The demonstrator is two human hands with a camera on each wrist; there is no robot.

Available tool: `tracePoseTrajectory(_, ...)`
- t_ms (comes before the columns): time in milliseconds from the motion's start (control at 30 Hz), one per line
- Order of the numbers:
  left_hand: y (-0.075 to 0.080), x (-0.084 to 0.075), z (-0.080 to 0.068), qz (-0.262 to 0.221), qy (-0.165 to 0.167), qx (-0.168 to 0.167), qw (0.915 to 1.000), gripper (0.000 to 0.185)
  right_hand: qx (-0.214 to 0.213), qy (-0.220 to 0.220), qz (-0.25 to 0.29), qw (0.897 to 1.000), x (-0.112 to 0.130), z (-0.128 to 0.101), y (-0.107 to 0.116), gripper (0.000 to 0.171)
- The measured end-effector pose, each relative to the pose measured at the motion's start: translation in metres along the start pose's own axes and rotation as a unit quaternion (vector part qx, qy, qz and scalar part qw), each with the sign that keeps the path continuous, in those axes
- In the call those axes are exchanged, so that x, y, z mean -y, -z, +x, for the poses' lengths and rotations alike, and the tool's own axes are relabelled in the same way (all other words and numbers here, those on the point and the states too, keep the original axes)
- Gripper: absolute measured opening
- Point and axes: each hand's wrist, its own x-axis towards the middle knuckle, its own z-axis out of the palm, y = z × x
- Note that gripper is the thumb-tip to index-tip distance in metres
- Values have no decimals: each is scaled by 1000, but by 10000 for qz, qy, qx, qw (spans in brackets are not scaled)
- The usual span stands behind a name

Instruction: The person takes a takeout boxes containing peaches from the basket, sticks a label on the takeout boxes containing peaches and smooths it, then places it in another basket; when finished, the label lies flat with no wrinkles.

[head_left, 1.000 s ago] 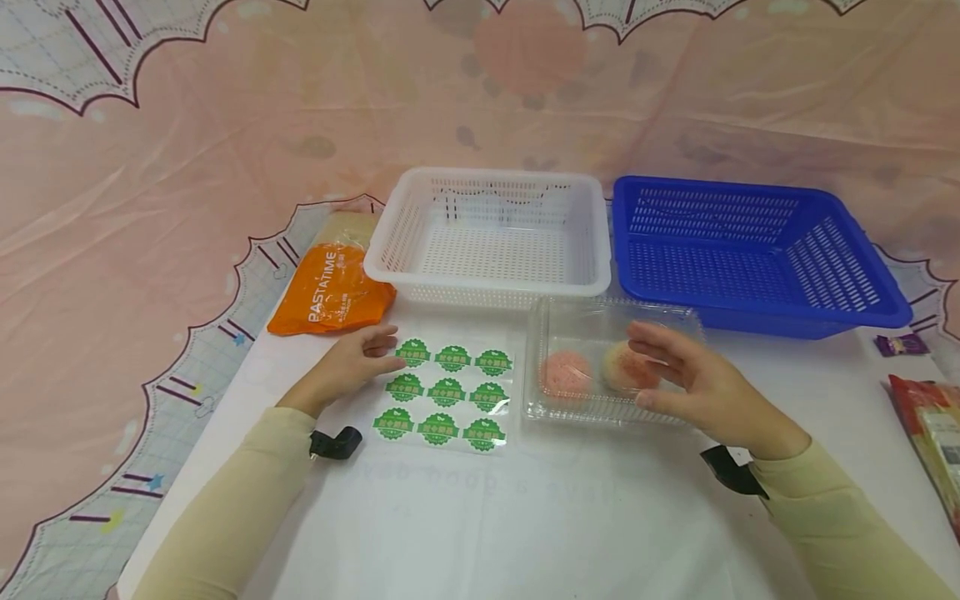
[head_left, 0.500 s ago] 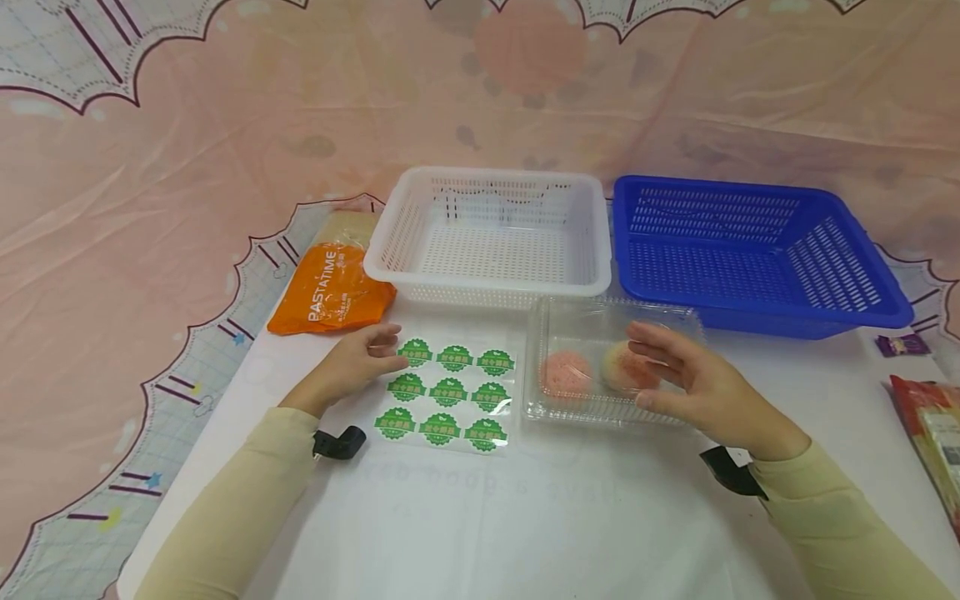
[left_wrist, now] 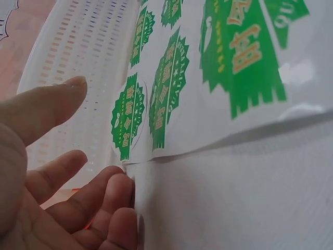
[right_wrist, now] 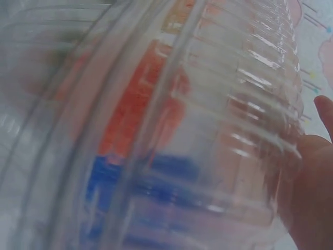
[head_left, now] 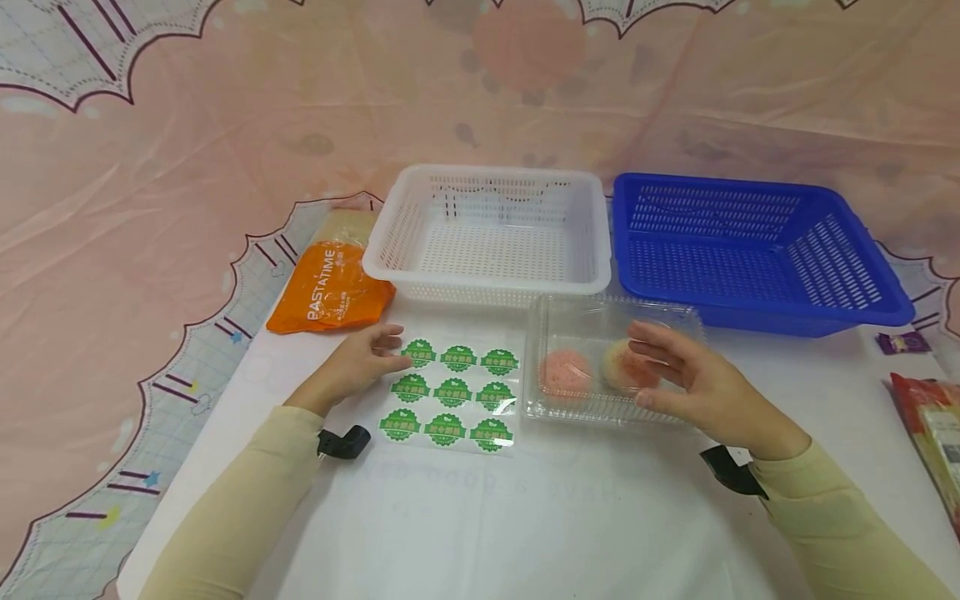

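Note:
A clear sheet of green round stickers [head_left: 452, 414] lies flat on the white table, left of a clear plastic clamshell box [head_left: 577, 317]. My left hand [head_left: 351, 367] is at the sheet's upper left, its fingers loosely bent. Its fingertips come close to the sheet's edge in the left wrist view; whether they touch is hard to tell. Inside the box sit a round pink item [head_left: 566, 375] and a round pink-and-yellow item [head_left: 621, 364]. My right hand [head_left: 708, 392] is at the box's right side, thumb and fingers apart. The box wall [right_wrist: 208, 104] fills the right wrist view.
Behind stand a white slotted basket [head_left: 495, 287] and a blue slotted basket [head_left: 750, 312]. An orange pasta bag [head_left: 326, 283] leans by the white one at left. At far right lie a small purple packet [head_left: 902, 342] and a red-and-yellow packet [head_left: 930, 425].
The sticker sheet has slid slightly right toward the clear box, and my left hand has shifted right along with it. My right hand and the box stay in place.

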Motion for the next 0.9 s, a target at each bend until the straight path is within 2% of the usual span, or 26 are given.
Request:
tracePoseTrajectory(300,-1,-1,0,-135,-4,44,9999,72,-98,334,139,9993,3,-1,-5,71)
tracePoseTrajectory(433,-2,-1,0,-158,-26,58,9999,71,-147,641,254,9975,8,-2,-15,70)
tracePoseTrajectory(600,-1,-1,0,-122,-56,27,9999,69,254,1035,362,9937,20,-2,-36,74)
tracePoseTrajectory(900,-1,0,1,-108,-63,24,9999,69,761,1062,513,9901,23,3,-61,73)
